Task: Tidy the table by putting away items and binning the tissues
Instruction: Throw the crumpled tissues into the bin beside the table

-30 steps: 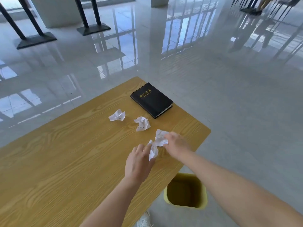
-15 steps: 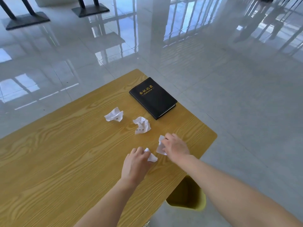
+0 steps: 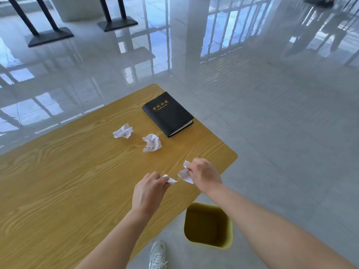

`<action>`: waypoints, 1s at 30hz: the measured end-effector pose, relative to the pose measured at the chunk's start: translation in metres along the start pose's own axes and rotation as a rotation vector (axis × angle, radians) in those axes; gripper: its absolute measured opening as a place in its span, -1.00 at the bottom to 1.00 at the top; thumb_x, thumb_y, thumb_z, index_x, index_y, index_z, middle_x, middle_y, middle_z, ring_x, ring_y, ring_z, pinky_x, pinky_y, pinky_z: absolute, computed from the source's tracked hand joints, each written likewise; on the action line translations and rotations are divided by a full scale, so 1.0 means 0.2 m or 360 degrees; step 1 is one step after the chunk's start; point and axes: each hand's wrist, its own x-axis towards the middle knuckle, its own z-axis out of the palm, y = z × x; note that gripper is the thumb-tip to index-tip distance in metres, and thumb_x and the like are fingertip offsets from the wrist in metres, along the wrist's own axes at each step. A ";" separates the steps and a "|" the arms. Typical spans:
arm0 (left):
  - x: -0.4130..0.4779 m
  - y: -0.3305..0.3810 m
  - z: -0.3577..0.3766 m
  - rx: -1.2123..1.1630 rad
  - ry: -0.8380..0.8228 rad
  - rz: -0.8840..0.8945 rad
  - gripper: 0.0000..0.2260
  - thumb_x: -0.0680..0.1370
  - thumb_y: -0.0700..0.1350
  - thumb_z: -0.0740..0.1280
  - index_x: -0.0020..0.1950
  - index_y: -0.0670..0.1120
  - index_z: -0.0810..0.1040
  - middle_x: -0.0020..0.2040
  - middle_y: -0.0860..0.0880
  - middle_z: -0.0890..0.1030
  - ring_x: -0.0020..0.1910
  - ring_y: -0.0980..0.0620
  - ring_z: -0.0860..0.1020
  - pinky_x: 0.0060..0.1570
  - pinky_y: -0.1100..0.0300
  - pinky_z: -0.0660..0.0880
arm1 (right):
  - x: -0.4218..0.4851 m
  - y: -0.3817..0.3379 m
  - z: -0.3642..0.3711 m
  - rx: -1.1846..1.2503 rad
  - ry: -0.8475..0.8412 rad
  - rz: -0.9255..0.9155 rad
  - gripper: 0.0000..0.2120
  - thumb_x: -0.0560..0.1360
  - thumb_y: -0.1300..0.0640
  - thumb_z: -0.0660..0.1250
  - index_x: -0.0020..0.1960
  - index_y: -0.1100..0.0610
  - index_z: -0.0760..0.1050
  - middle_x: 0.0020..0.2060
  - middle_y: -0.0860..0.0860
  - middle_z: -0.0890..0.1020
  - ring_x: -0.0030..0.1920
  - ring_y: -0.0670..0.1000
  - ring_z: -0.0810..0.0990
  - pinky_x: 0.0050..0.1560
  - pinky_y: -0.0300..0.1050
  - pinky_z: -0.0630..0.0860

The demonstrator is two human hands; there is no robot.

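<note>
My left hand (image 3: 148, 191) pinches a small crumpled tissue (image 3: 170, 179) just above the wooden table (image 3: 58, 181). Beside it, my right hand (image 3: 204, 175) grips another crumpled tissue (image 3: 184, 172) near the table's right edge. Two more crumpled tissues lie loose farther back: one (image 3: 152, 142) in the middle and one (image 3: 123, 131) to its left. A black notebook (image 3: 168, 113) with gold lettering lies closed at the far right corner. On the floor below the table's near right edge stands a yellow bin (image 3: 208, 224), open at the top.
My white shoe (image 3: 158, 254) is on the grey tiled floor beside the bin. Black metal stands (image 3: 48, 35) rest on the glossy floor far behind the table.
Both hands have closed on their tissues and lifted them slightly off the table, drawing a little toward the near edge. The camera view has tilted, showing more of the bin.
</note>
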 end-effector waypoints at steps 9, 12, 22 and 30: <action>-0.09 0.36 0.04 -0.0025 0.0057 0.0170 -0.85 0.60 -0.01 0.31 0.05 -0.01 0.65 -0.18 -0.01 0.56 -0.19 -0.04 0.49 -0.30 0.02 0.52 | -0.32 0.23 -0.12 0.0085 0.0182 0.0117 -0.83 0.60 0.12 0.24 0.02 0.08 0.62 -0.16 0.04 0.59 -0.10 0.09 0.54 -0.26 -0.12 0.32; -0.11 0.47 0.08 0.0009 0.0038 0.0190 -0.83 0.61 0.00 0.28 0.04 -0.01 0.64 -0.17 0.00 0.55 -0.18 -0.03 0.48 -0.30 0.04 0.51 | -0.43 0.30 -0.14 0.0105 0.0159 0.0214 -0.82 0.59 0.13 0.24 -0.01 0.09 0.63 -0.17 0.04 0.57 -0.12 0.11 0.55 -0.26 -0.12 0.27; -0.14 0.75 0.32 -0.0021 -0.0043 0.0385 -0.94 0.52 -0.04 0.43 -0.10 -0.01 0.65 -0.26 0.05 0.54 -0.31 0.04 0.46 -0.45 0.19 0.33 | -0.70 0.57 -0.14 0.0124 0.0146 0.0454 -0.82 0.57 0.10 0.26 0.04 0.06 0.65 -0.17 0.03 0.60 -0.12 0.11 0.57 -0.28 -0.15 0.31; -0.16 0.77 0.60 -0.0019 -0.0237 0.0424 -0.79 0.62 0.01 0.22 0.01 0.01 0.64 -0.17 0.03 0.56 -0.21 0.01 0.50 -0.28 0.07 0.53 | -0.82 0.67 0.09 0.0259 -0.0001 0.0743 -0.81 0.51 0.13 0.28 -0.28 0.12 0.44 -0.31 -0.03 0.43 -0.21 0.10 0.43 -0.34 -0.11 0.24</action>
